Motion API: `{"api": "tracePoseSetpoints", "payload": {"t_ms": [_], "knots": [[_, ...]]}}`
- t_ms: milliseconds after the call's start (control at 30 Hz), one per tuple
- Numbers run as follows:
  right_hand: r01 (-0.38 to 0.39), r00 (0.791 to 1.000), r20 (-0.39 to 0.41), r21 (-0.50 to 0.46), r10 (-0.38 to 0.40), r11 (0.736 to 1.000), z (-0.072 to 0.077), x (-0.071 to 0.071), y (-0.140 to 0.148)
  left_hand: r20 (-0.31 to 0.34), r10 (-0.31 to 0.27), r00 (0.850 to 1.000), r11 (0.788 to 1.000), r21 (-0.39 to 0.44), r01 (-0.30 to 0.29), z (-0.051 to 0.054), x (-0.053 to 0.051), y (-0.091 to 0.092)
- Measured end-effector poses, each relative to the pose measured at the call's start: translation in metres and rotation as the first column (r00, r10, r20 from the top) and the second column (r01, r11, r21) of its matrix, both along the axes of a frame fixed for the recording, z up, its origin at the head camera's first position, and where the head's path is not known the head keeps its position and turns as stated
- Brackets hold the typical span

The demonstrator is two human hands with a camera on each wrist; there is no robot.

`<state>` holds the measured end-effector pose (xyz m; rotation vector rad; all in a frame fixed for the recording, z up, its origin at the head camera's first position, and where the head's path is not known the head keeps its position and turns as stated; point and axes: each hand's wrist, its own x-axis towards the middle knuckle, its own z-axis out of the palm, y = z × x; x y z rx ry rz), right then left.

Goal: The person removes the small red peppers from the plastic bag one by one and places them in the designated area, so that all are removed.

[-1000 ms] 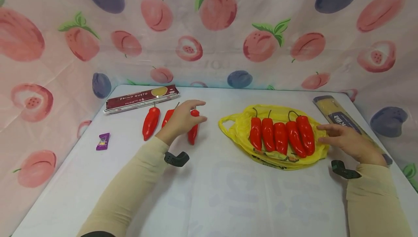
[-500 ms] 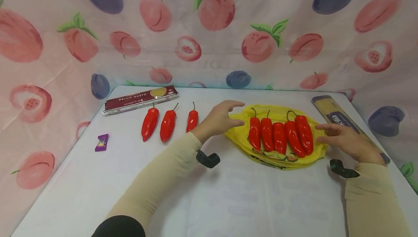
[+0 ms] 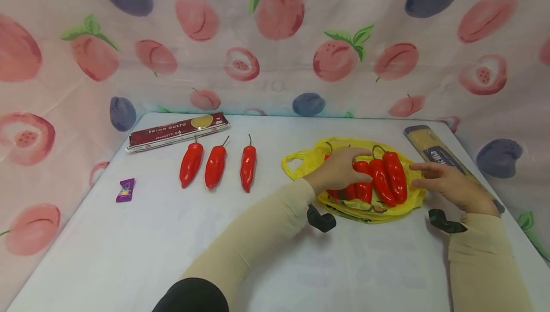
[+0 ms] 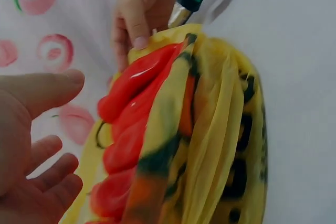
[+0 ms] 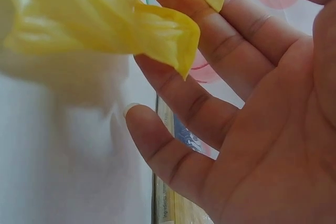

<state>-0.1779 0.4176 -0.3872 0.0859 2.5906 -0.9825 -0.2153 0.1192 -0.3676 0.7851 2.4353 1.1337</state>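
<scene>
Five long red peppers point(image 3: 364, 190) on yellow plastic bag point(image 3: 413, 193); empty fingers parted, left hand point(image 3: 336, 171) above, right hand point(image 3: 456, 188) toward desk's right edge point(image 3: 521, 236).

Left of our left hand point(image 3: 335, 171): we had room over the bag handle point(image 3: 301, 155) to loose peppers point(image 3: 215, 166) | rightward: bagged peppers point(image 3: 381, 182), our right hand point(image 3: 456, 188) blocked us | beyond: pasta packet point(image 3: 438, 155)

Glossy smooth peppers point(image 3: 394, 178), crinkled plastic bag point(image 3: 296, 163), matt cloth sleeves point(image 3: 253, 231)
</scene>
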Motion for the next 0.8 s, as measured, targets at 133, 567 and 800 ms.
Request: {"api": "tracePoseSetpoints", "payload": {"t_ms": [133,567,800], "knots": [[0.012,1.0,0.006,-0.009,-0.012,1.0,0.0,-0.001,-0.001,0.055,-0.03,0.998,1.0,0.012,0.029,-0.001,0.002,0.02],[0.006,0.999,-0.044,-0.023,-0.007,1.0,0.001,0.001,0.002,0.165,-0.009,0.986,0.999,0.038,0.003,-0.013,0.01,0.068],[0.017,0.999,-0.034,-0.052,-0.019,0.999,0.002,0.002,0.0,0.116,0.009,0.993,1.0,0.016,-0.011,-0.018,0.012,0.074]]}}
